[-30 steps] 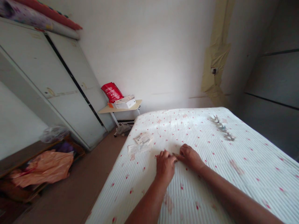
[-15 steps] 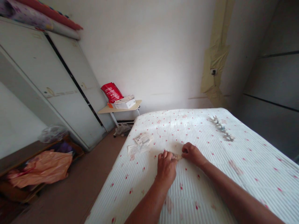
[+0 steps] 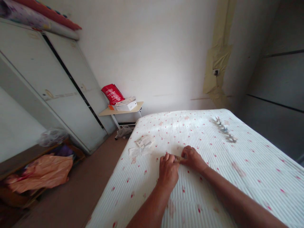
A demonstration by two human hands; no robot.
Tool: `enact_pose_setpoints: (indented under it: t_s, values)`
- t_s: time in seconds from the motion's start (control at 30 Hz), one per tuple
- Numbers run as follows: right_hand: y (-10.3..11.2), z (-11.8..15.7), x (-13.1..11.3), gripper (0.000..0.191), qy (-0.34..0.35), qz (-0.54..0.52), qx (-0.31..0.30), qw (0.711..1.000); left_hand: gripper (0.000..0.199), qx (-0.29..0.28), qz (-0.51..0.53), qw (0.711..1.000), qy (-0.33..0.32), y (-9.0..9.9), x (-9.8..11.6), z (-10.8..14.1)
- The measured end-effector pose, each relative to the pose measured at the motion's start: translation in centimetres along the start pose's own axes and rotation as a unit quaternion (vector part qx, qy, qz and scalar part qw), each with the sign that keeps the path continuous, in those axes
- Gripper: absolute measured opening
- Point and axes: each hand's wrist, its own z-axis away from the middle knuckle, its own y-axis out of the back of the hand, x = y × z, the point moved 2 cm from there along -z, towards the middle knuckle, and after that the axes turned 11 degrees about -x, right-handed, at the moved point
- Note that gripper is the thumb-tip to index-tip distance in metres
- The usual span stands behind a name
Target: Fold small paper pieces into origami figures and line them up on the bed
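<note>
My left hand [image 3: 169, 167] is closed on the left end of a small folded strip of printed paper [image 3: 177, 158], low over the bed. From the other side, my right hand [image 3: 193, 157] pinches the strip's right end between thumb and fingers. Most of the strip is hidden by the fingers, so its exact folds cannot be seen. Beyond my left hand lie loose pieces of printed paper [image 3: 144, 142], partly overlapping. Toward the far right of the bed sits a row of small folded paper shapes [image 3: 224, 129].
A white ribbed bedspread with red dots [image 3: 197, 193] covers the bed. Past its far left corner stands a small table [image 3: 106, 111] with a red bag [image 3: 112, 94] and a white box [image 3: 127, 106]. A cabinet [image 3: 61, 95] and an orange plastic bag [image 3: 45, 171] are on the left.
My right hand has shifted slightly left along the paper strip, closer to my left hand, and its thumb now presses on the strip. My left hand stays nearly still.
</note>
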Motion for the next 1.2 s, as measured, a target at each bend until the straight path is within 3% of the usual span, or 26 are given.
enact_pose_setpoints:
  t_s: [0.13, 0.37, 0.7, 0.8, 0.9, 1.2]
  values:
    - [0.2, -0.1, 0.1, 0.003, -0.003, -0.004, -0.014, 1.0, 0.026, 0.012, 0.0, 1.0, 0.0, -0.1, 0.0, 0.1]
    - [0.7, -0.5, 0.9, 0.014, -0.015, -0.035, -0.038, 0.999, 0.027, 0.022, 0.005, 1.0, -0.001, -0.1, -0.1, 0.2]
    - [1.3, -0.7, 2.6, 0.02, -0.035, -0.039, -0.011, 0.999, 0.025, 0.031, 0.04, 0.999, 0.009, -0.1, -0.1, 0.2]
    - [1.2, -0.4, 2.4, 0.021, -0.021, -0.098, 0.008, 0.995, 0.023, 0.035, 0.076, 0.996, 0.032, -0.4, -0.5, 0.0]
    - [0.7, -0.1, 1.6, 0.015, 0.013, -0.176, -0.031, 0.984, 0.021, 0.028, 0.116, 0.991, 0.063, -0.6, -0.9, -0.4]
    - [0.3, -0.1, 0.0, 0.017, -0.002, -0.069, -0.087, 0.994, 0.008, 0.023, 0.15, 0.975, 0.163, -0.8, -0.9, -1.6]
